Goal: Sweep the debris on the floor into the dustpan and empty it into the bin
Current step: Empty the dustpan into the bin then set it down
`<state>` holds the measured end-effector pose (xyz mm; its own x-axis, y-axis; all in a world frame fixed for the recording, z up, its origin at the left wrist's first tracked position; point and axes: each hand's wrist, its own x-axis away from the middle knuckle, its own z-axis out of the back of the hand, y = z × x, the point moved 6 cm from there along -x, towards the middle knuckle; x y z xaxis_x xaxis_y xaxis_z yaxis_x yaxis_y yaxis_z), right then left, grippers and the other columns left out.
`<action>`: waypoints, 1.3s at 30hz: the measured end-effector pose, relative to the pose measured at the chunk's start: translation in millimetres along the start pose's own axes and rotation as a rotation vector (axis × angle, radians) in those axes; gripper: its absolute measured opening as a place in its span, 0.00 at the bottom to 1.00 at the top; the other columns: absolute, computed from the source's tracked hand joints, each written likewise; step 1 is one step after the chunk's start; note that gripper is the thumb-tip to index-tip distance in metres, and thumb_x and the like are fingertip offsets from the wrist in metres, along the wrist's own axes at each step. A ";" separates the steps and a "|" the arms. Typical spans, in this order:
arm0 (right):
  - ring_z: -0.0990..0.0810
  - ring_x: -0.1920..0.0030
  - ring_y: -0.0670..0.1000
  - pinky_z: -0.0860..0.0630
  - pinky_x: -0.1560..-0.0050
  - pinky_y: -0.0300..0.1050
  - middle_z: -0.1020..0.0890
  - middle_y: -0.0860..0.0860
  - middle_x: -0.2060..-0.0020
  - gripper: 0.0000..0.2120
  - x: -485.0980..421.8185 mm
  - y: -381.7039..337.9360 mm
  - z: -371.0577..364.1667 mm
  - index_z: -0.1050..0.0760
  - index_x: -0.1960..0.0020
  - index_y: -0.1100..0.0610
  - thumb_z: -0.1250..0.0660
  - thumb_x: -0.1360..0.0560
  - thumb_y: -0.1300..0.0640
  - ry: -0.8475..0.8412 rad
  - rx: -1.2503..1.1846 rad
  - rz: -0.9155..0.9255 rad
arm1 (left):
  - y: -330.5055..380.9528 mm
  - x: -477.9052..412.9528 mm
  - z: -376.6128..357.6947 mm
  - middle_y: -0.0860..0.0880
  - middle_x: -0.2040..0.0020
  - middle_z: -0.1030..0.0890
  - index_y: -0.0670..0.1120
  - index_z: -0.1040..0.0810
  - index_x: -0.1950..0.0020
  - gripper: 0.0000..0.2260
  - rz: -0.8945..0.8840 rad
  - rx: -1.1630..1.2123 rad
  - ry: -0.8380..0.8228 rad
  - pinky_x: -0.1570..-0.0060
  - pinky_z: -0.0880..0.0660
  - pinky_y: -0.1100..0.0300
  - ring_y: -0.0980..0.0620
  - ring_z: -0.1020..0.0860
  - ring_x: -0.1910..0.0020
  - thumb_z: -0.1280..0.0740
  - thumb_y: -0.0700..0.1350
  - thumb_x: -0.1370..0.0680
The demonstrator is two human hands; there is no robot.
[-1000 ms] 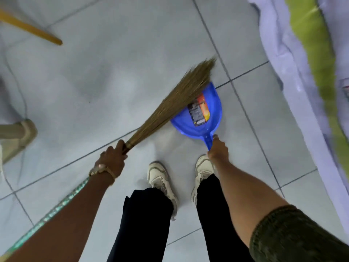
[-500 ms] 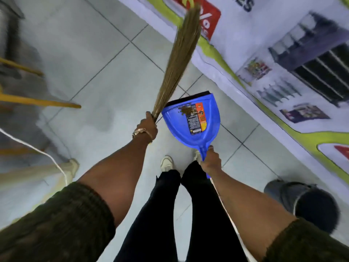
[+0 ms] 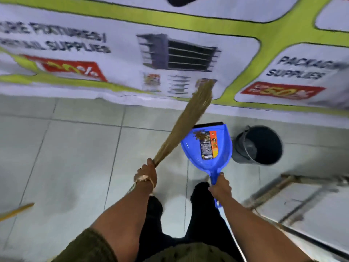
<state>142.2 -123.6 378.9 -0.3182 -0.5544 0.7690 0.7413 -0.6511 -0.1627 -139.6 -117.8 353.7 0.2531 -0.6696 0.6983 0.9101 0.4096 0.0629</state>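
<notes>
My right hand (image 3: 220, 186) grips the handle of a blue dustpan (image 3: 190, 146), held level in the air in front of me. Brown debris (image 3: 200, 136) lies near the pan's far lip, beside its printed label. My left hand (image 3: 147, 173) holds a straw broom (image 3: 186, 120) at the base of its bristles, and the bristles point up and away to the right. A dark grey bin (image 3: 264, 144) stands on the floor just right of the dustpan, its mouth open toward me.
A large printed banner (image 3: 170, 53) covers the floor beyond the tiles. A metal frame (image 3: 294, 191) lies at the lower right. A yellow stick (image 3: 15, 211) pokes in at the left edge. My legs in black trousers are below the hands.
The dustpan was lifted off the floor with debris in it, and the broom was raised. My view has swung round, so the bin now sits just right of the pan.
</notes>
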 end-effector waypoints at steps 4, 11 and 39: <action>0.26 0.34 0.62 0.29 0.36 0.50 0.26 0.62 0.35 0.27 -29.7 67.7 48.1 0.40 0.29 0.62 0.35 0.25 0.63 0.009 -0.095 -0.120 | 94.7 -0.9 0.5 0.42 0.39 0.25 0.45 0.46 0.27 0.23 -0.135 -0.128 0.011 0.47 0.27 0.48 0.41 0.25 0.41 0.46 0.45 0.20; 0.24 0.35 0.59 0.27 0.38 0.47 0.25 0.60 0.36 0.23 -100.1 167.1 135.3 0.33 0.34 0.63 0.33 0.26 0.61 -0.040 -0.224 -0.225 | 270.6 2.8 0.1 0.43 0.40 0.23 0.47 0.44 0.28 0.21 -0.323 -0.293 0.021 0.48 0.27 0.50 0.42 0.24 0.42 0.46 0.46 0.21; 0.23 0.40 0.56 0.30 0.35 0.54 0.21 0.57 0.54 0.12 -266.7 247.2 182.0 0.25 0.54 0.65 0.43 0.18 0.61 -0.660 -0.592 -0.460 | 520.4 -61.5 -8.2 0.41 0.49 0.19 0.43 0.35 0.38 0.13 -0.535 -0.509 0.091 0.61 0.30 0.53 0.40 0.20 0.53 0.47 0.48 0.19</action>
<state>517.9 -42.4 246.0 0.0244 0.0989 0.9948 0.1574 -0.9831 0.0939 321.2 131.4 337.6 -0.2617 -0.7550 0.6013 0.9505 -0.3098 0.0246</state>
